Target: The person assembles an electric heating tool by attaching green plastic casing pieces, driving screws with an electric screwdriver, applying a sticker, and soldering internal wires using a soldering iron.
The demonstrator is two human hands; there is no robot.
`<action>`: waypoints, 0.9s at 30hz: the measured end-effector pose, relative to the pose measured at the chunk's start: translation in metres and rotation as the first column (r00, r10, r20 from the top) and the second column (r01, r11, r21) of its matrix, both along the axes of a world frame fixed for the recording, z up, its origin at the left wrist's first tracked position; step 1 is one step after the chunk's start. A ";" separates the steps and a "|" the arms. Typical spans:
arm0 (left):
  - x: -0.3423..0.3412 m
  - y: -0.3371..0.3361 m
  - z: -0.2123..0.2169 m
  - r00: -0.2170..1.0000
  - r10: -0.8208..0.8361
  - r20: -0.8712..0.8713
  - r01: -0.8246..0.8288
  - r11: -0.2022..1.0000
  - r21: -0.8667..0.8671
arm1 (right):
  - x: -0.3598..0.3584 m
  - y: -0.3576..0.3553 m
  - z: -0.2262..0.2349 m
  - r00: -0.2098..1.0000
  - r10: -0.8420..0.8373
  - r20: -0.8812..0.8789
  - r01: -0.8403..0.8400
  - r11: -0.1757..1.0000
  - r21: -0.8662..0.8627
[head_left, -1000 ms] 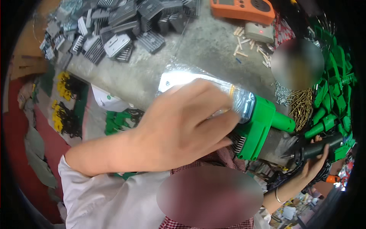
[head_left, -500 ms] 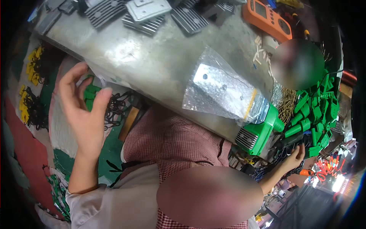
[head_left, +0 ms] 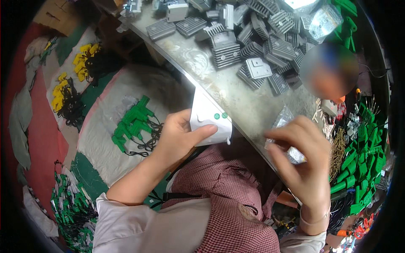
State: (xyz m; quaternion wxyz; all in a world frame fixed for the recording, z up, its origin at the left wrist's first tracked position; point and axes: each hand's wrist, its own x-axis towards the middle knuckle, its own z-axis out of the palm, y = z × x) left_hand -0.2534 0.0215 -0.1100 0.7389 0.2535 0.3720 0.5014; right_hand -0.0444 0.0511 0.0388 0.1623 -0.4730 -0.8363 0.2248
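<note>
L hand (head_left: 179,137) had its fingers and thumb closed on a small white card (head_left: 209,122) w/ two green dots, held just off the table edge (head_left: 185,78), above the lap. R hand (head_left: 303,162) hung w/ fingers curled and loose, gripping nothing, tips just at a clear plastic bag (head_left: 287,139) lying on the table near its edge; can't tell if they actually touched it. Step in hand, as I judged it: card picked up and presented, bag about to be taken, prob. a packing step. Next move would call for R hand to pinch the bag's mouth, lift it clear of the edge, and bring it to the card w/o crumpling the film; the thin bag looked slippery, so a light two-finger pinch seemed apt. Further back on the table lay a heap of grey finned heatsinks (head_left: 253,46). Green plastic parts (head_left: 363,168) were piled at right; more green parts w/ black leads (head_left: 135,122) sat on a white sheet on the floor at left, yellow ones (head_left: 69,90) beyond.
</note>
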 end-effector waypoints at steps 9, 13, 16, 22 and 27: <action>0.007 0.007 0.008 0.912 0.184 -0.368 -0.060 0.944 0.324 | -0.043 0.034 -0.049 0.977 0.195 0.091 -0.200 0.978 0.053; 0.008 0.007 0.004 0.876 0.250 -0.412 -0.065 0.908 0.414 | -0.047 0.032 -0.054 0.969 0.202 0.140 -0.218 0.970 0.108; 0.008 0.006 0.008 0.872 0.238 -0.427 -0.055 0.915 0.399 | -0.045 0.032 -0.056 0.978 0.178 0.113 -0.189 0.977 0.096; 0.006 0.011 0.004 0.962 0.060 -0.268 -0.019 0.988 0.151 | -0.019 0.026 -0.030 0.978 -0.147 -0.149 0.135 0.987 -0.087; -0.005 0.014 0.002 0.909 0.120 -0.399 -0.056 0.984 0.167 | 0.077 -0.040 0.009 0.663 -0.591 -0.459 0.579 0.794 -0.185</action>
